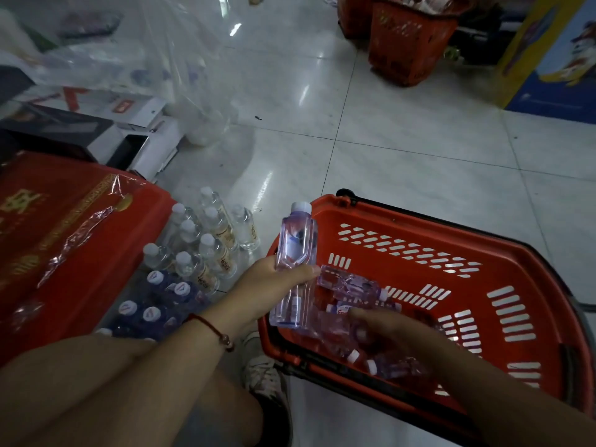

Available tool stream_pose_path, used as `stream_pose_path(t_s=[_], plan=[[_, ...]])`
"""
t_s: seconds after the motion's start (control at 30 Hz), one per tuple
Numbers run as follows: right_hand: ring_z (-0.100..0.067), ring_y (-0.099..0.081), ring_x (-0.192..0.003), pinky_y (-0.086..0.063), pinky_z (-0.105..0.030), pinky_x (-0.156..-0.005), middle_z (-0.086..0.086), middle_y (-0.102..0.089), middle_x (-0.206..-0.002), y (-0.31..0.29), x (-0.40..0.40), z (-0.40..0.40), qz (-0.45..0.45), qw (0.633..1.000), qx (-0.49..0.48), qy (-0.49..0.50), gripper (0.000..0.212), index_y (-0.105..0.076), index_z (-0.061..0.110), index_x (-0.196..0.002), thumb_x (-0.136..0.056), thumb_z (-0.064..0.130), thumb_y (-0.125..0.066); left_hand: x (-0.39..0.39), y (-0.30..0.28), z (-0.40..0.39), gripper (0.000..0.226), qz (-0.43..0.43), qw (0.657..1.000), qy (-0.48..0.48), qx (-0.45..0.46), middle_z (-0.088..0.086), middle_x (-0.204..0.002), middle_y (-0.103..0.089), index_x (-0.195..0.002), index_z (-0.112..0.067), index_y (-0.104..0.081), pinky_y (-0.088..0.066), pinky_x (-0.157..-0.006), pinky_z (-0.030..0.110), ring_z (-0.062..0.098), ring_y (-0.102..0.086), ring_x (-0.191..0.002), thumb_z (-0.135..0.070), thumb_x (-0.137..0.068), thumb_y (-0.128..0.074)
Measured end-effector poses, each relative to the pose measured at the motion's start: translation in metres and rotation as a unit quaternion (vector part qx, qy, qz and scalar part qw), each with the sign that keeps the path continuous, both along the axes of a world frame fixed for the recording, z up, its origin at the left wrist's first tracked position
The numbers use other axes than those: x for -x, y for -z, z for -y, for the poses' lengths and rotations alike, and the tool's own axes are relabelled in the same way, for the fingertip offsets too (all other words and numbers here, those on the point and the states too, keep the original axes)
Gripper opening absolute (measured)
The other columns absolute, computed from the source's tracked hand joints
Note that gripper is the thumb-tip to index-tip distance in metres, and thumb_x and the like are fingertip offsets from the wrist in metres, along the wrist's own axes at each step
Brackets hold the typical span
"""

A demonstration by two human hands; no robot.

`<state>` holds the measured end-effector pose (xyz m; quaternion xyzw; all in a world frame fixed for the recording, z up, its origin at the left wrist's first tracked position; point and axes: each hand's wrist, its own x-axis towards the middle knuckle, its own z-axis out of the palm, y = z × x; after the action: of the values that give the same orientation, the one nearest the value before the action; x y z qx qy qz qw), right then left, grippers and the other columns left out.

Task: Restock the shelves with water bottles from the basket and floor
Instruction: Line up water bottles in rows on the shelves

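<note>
A red plastic basket (419,250) stands on the tiled floor in front of me, with several clear purple-tinted water bottles (351,287) lying in its near left corner. My left hand (271,285) grips one such bottle (296,253) upright over the basket's left rim, white cap up. My right hand (393,330) reaches down into the basket among the lying bottles; whether its fingers hold one is blurred. On the floor to the left stand several clear bottles with white caps (206,243) and a pack of blue bottles (154,304).
A red box with gold print (64,240) sits at the left, partly wrapped in film. Behind it lie white and black cartons (135,130) and loose clear plastic sheeting (161,59). Another stack of red baskets (406,43) stands at the back right. My shoe (264,372) rests beside the basket.
</note>
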<state>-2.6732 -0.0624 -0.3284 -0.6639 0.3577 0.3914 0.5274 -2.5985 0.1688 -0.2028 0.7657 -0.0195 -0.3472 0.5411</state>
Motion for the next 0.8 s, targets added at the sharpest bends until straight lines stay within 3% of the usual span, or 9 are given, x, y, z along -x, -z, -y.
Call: stream_pose_path(t_s=[0.1, 0.2, 0.3, 0.4, 0.53, 0.6, 0.67, 0.73, 0.8], plan=[[-0.024, -0.067, -0.095, -0.053, -0.033, -0.08, -0.012, -0.072, -0.107, -0.048, 0.005, 0.015, 0.044, 0.994, -0.085, 0.05, 0.053, -0.063, 0.012, -0.122, -0.09, 0.054, -0.057, 0.002, -0.006, 0.001, 0.074, -0.006, 1.0, 0.013, 0.007, -0.008, -0.105, -0.077, -0.11, -0.031, -0.069, -0.051, -0.102, 0.046, 0.015, -0.072, -0.103, -0.077, -0.053, -0.074], [-0.014, -0.064, -0.067, -0.049, -0.023, -0.058, -0.008, -0.072, -0.082, -0.109, 0.004, 0.022, 0.08, 0.985, -0.145, 0.052, 0.041, -0.066, 0.007, -0.11, -0.092, 0.041, -0.052, 0.003, -0.014, 0.002, 0.073, -0.021, 0.999, 0.028, 0.038, -0.005, -0.107, -0.077, -0.111, -0.029, -0.069, -0.047, -0.107, 0.05, 0.019, -0.071, -0.107, -0.077, -0.055, -0.076], [-0.018, -0.06, -0.06, -0.052, -0.025, -0.051, -0.013, -0.069, -0.078, -0.159, 0.003, 0.022, 0.106, 0.977, -0.176, 0.057, 0.048, -0.078, 0.006, -0.088, -0.078, 0.05, -0.06, 0.006, -0.027, 0.002, 0.055, -0.034, 0.996, 0.026, 0.075, -0.002, -0.108, -0.078, -0.109, -0.027, -0.072, -0.047, -0.106, 0.052, 0.022, -0.071, -0.109, -0.064, -0.069, -0.078], [-0.023, -0.065, -0.071, -0.058, -0.029, -0.061, -0.017, -0.07, -0.09, -0.181, 0.001, 0.014, 0.129, 0.973, -0.187, 0.038, 0.061, -0.078, 0.006, -0.1, -0.077, 0.058, -0.057, 0.006, -0.039, -0.001, 0.049, -0.052, 0.993, -0.001, 0.109, 0.01, -0.112, -0.076, -0.115, -0.022, -0.072, -0.049, -0.103, 0.055, 0.032, -0.071, -0.108, -0.055, -0.08, -0.074], [-0.038, -0.061, -0.116, -0.05, -0.046, -0.099, -0.028, -0.061, -0.129, -0.198, -0.002, -0.01, 0.185, 0.947, -0.255, 0.064, 0.078, -0.064, 0.01, -0.129, -0.088, 0.072, -0.042, 0.006, -0.054, -0.011, 0.051, -0.045, 0.99, -0.076, 0.113, 0.013, -0.107, -0.077, -0.114, -0.013, -0.072, -0.06, -0.079, 0.044, 0.031, -0.075, -0.093, -0.054, -0.085, -0.062], [-0.039, -0.06, -0.12, -0.046, -0.05, -0.106, -0.024, -0.066, -0.124, -0.204, -0.005, -0.025, 0.209, 0.938, -0.267, 0.074, 0.086, -0.065, 0.011, -0.125, -0.082, 0.079, -0.036, 0.009, -0.064, -0.017, 0.043, -0.038, 0.984, -0.11, 0.137, 0.011, -0.099, -0.078, -0.111, -0.013, -0.069, -0.061, -0.067, 0.036, 0.025, -0.076, -0.081, -0.048, -0.089, -0.06], [-0.031, -0.065, -0.113, -0.049, -0.046, -0.101, -0.015, -0.073, -0.114, -0.209, -0.008, -0.042, 0.247, 0.929, -0.272, 0.053, 0.09, -0.074, 0.015, -0.113, -0.077, 0.084, -0.028, 0.014, -0.076, -0.025, 0.042, -0.034, 0.975, -0.142, 0.164, 0.01, -0.09, -0.078, -0.107, -0.014, -0.066, -0.061, -0.067, 0.036, 0.025, -0.075, -0.076, -0.047, -0.081, -0.064], [-0.019, -0.071, -0.096, -0.051, -0.038, -0.09, -0.006, -0.074, -0.099, -0.214, -0.012, -0.064, 0.307, 0.909, -0.28, 0.036, 0.078, -0.076, 0.02, -0.106, -0.081, 0.08, -0.033, 0.016, -0.086, -0.038, 0.041, -0.035, 0.962, -0.188, 0.196, 0.01, -0.09, -0.077, -0.105, -0.015, -0.065, -0.06, -0.071, 0.039, 0.027, -0.075, -0.079, -0.047, -0.079, -0.066], [-0.018, -0.069, -0.087, -0.051, -0.033, -0.083, -0.008, -0.068, -0.095, -0.22, -0.019, -0.087, 0.368, 0.889, -0.269, 0.041, 0.041, -0.075, 0.02, -0.104, -0.086, 0.056, -0.064, 0.019, -0.1, -0.056, 0.042, -0.036, 0.951, -0.222, 0.211, 0.015, -0.101, -0.077, -0.113, -0.011, -0.067, -0.061, -0.076, 0.043, 0.032, -0.075, -0.088, -0.044, -0.087, -0.063]])
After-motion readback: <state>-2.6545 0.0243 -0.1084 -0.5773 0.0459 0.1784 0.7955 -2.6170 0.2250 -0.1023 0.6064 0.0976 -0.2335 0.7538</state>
